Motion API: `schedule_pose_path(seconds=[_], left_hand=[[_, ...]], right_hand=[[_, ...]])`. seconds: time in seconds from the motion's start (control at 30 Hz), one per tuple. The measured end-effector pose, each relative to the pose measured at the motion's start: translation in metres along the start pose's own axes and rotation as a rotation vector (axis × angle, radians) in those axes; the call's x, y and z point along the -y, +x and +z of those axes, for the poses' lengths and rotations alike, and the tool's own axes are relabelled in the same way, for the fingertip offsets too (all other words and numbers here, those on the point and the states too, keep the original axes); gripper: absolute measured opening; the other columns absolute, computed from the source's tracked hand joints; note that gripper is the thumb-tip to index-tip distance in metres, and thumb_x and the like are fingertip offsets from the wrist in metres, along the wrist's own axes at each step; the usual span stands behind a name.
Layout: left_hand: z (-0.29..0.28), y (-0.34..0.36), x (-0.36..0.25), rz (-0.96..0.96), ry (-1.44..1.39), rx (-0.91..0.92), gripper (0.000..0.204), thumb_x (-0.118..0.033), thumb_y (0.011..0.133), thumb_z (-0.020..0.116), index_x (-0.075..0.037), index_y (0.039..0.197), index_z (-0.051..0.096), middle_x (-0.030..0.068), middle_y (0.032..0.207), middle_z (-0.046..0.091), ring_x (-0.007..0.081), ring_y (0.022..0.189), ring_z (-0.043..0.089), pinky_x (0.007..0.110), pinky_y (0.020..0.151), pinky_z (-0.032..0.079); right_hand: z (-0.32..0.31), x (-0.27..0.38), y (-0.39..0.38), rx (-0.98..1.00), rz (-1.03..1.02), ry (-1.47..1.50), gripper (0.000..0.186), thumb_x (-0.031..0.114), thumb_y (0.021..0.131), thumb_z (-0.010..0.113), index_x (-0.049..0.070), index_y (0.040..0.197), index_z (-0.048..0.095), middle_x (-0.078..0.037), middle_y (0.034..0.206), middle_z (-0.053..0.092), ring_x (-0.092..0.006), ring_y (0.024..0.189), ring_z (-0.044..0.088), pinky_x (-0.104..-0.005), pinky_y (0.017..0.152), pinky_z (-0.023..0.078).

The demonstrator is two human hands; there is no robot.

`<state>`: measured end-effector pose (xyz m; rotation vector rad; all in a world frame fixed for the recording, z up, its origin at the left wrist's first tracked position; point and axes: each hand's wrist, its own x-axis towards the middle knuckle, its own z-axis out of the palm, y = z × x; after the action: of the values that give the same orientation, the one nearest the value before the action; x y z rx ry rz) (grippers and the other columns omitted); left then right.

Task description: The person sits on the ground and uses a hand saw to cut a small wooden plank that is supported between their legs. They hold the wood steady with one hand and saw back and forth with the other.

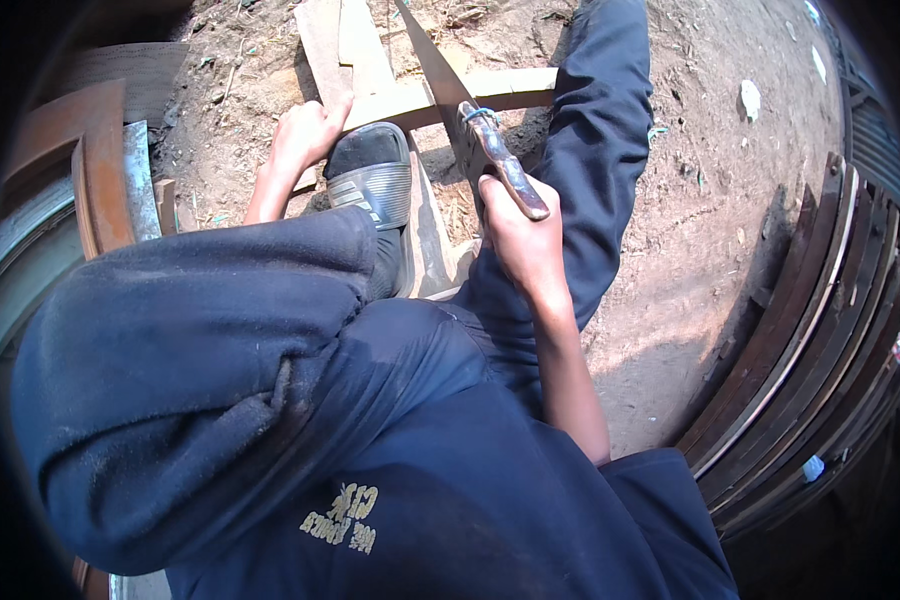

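Pale wood strip [510,85] lies crosswise ahead, left hand [305,136] nearer, at its left end, grip unclear; right hand [526,228] holds the saw [454,100], blade pointing away across the strip's long axis, contact unclear.

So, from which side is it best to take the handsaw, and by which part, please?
Probably by the handle of the handsaw, from the person's near right side, as the right hand grips it: the handle points back toward the body, while the thin blade extends away over the wooden plank.
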<state>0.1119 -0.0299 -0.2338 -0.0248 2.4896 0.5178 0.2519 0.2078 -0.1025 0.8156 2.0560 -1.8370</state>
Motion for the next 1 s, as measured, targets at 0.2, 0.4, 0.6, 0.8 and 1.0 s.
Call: schedule_pose_path(seconds=[0.2,0.4,0.6,0.8,1.0], left_hand=[[0.006,0.000,0.001,0.014,0.043,-0.085,0.073,-0.059,0.090,0.041,0.005,0.064,0.067,0.0273,0.064,0.061,0.0403,0.073,0.066,0.045,0.074,0.049],[0.009,0.005,0.005,0.037,0.022,-0.099,0.073,-0.058,0.090,0.042,0.006,0.062,0.065,0.0296,0.066,0.061,0.0415,0.072,0.065,0.047,0.073,0.049],[-0.005,0.002,-0.006,-0.034,0.057,0.027,0.073,-0.060,0.089,0.040,0.007,0.077,0.068,0.0325,0.081,0.063,0.0445,0.088,0.063,0.046,0.082,0.048],[0.000,0.003,0.002,-0.038,0.045,0.008,0.073,-0.060,0.088,0.041,0.007,0.078,0.068,0.0328,0.081,0.063,0.0441,0.088,0.064,0.046,0.082,0.048],[0.018,0.016,0.024,0.018,0.060,-0.070,0.073,-0.059,0.089,0.041,0.008,0.082,0.068,0.0338,0.085,0.063,0.0445,0.090,0.063,0.046,0.083,0.048]], right_hand=[[-0.015,0.016,-0.063,-0.033,-0.034,-0.119,0.015,0.003,0.085,0.056,-0.003,0.072,0.052,-0.001,0.057,0.045,-0.0045,0.055,0.037,-0.0266,0.049,0.035],[0.000,-0.003,-0.009,-0.020,-0.059,-0.104,0.021,0.007,0.083,0.056,-0.003,0.067,0.047,-0.004,0.053,0.038,-0.0054,0.054,0.035,-0.0297,0.049,0.035],[-0.015,0.007,-0.044,0.015,-0.061,-0.094,0.019,0.005,0.084,0.056,-0.002,0.068,0.048,-0.003,0.055,0.040,-0.0055,0.056,0.036,-0.0285,0.050,0.035],[-0.009,0.008,-0.023,0.003,-0.043,-0.061,0.022,0.008,0.084,0.055,-0.003,0.067,0.047,-0.002,0.054,0.040,-0.0047,0.057,0.037,-0.0287,0.049,0.035],[-0.010,0.007,-0.015,0.038,-0.056,-0.087,0.024,0.010,0.084,0.055,-0.004,0.066,0.046,-0.007,0.052,0.040,-0.0056,0.057,0.037,-0.0318,0.051,0.037]])
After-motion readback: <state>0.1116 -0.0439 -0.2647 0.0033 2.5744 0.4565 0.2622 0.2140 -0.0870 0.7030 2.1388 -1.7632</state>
